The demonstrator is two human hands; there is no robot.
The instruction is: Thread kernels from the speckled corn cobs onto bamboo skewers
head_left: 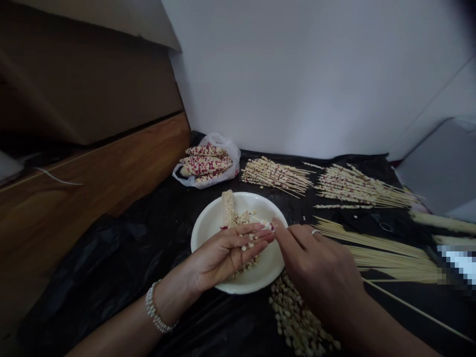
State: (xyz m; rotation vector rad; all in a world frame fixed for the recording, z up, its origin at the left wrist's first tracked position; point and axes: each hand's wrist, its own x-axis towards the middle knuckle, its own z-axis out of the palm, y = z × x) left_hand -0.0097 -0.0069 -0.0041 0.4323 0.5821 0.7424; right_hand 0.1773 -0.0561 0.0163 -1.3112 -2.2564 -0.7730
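Note:
My left hand [223,255] is palm up over the bowl, fingers half curled, with loose corn kernels [248,243] lying on it. Its fingertips meet a thin bamboo skewer [412,306] with pale and dark red kernels threaded near the tip. My right hand [316,258], with a ring on one finger, pinches the skewer by those kernels; the shaft runs out behind it to the lower right. Below is a white bowl [206,223] holding more loose kernels and a mostly stripped corn cob [228,208] leaning at its far left rim.
A plastic bag [233,148] of speckled red and white cobs [206,161] stands behind the bowl. Kernel-threaded skewers [275,174] lie in two piles, with bare skewers [386,250] at right. Loose kernels [297,317] lie on black plastic sheeting [122,267]. A wooden board [148,153] borders the left.

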